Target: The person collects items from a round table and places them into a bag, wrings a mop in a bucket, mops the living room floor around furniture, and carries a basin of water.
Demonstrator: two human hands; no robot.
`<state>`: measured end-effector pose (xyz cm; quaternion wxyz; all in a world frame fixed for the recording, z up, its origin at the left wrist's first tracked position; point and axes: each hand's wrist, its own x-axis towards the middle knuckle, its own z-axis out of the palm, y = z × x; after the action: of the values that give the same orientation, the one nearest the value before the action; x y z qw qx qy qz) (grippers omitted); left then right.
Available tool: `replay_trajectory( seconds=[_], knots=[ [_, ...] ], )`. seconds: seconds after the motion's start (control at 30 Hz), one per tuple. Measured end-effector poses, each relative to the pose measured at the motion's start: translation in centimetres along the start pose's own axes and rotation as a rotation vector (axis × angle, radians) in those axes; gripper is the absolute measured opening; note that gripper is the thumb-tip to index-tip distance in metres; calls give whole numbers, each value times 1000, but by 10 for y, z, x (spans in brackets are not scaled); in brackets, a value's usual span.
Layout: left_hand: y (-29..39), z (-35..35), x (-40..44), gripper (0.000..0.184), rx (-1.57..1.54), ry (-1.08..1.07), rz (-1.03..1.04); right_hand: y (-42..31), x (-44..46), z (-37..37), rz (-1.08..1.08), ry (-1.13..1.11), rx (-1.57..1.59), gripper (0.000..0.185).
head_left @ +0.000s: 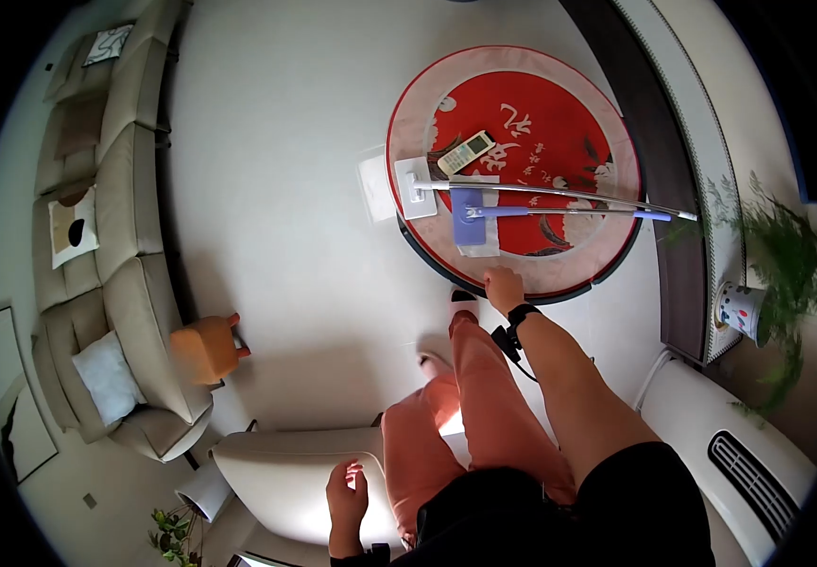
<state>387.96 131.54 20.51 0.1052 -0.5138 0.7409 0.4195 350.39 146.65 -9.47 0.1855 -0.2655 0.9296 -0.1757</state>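
My right hand (pixel 504 289) is over the near edge of a round table (pixel 408 104) with its fingers curled in; nothing shows in it. Low on the left, near a beige seat, my left hand (pixel 346 493) is loosely curled with the thumb apart, and it holds nothing. On the table's red cover lie a flat mop with a white head (pixel 416 188) and one with a purple-blue head (pixel 468 219). Their poles run to the right past the table's edge. Under the purple-blue head is a white cloth (pixel 480 250). A remote control (pixel 466 153) lies beyond the mops.
A beige sofa (pixel 131 184) lines the left side, with an orange stool (pixel 208 350) by it. The beige seat (pixel 300 472) is close to my legs. On the right are a dark cabinet (pixel 678 236), a potted plant (pixel 741 312) and a white appliance (pixel 711 435).
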Motion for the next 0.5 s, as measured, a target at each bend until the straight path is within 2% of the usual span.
replay_trajectory(
  seconds=[0.13, 0.2, 0.27, 0.33, 0.5],
  knots=[
    [0, 5, 24, 20, 66, -143, -93, 6, 23, 35, 31, 12, -43, 3],
    [-11, 5, 44, 20, 63, -174, -75, 16, 24, 59, 146, -25, -112, 4],
    [-18, 2, 65, 21, 102, -209, -72, 22, 21, 78, 159, -47, -116, 5],
    [-15, -1, 79, 22, 123, -217, -71, 28, 11, 97, 228, -28, -36, 7],
    [-14, -9, 95, 22, 108, -275, -64, 17, 12, 83, 312, -159, 115, 12]
  ],
)
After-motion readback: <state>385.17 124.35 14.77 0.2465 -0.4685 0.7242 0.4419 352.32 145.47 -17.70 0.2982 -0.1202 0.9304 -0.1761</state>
